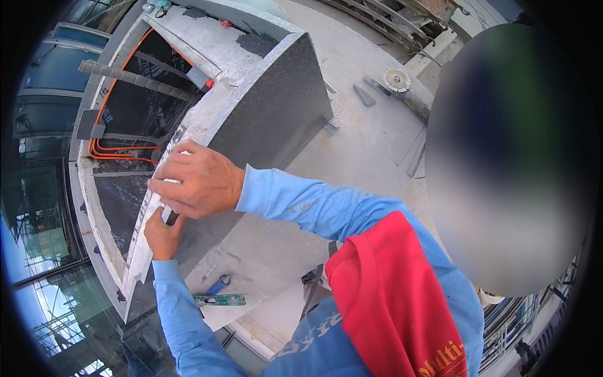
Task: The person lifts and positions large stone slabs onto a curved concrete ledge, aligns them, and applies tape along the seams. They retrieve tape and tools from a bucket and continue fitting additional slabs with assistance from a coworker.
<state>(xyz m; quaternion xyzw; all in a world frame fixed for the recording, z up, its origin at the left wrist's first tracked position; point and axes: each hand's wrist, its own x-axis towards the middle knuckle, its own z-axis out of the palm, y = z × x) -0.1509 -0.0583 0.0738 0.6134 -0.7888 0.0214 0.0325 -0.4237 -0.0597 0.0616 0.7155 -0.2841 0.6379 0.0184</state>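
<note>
A dark grey stone panel with a pale rough top edge forms the side of a box-like frame in front of me. My right hand reaches across from the right, its fingers curled over that edge. Just below it, my left hand is closed at the same edge, thumb up. A small dark piece shows between the two hands; its kind cannot be made out. White material peeks out between my right fingers. What either hand grips is mostly hidden.
Orange conduits and a wooden batten lie within the frame at left. An angle grinder and a grey wedge rest on the pale floor. Nearer are a green level and a blue cylindrical item. Glass panes stand at far left.
</note>
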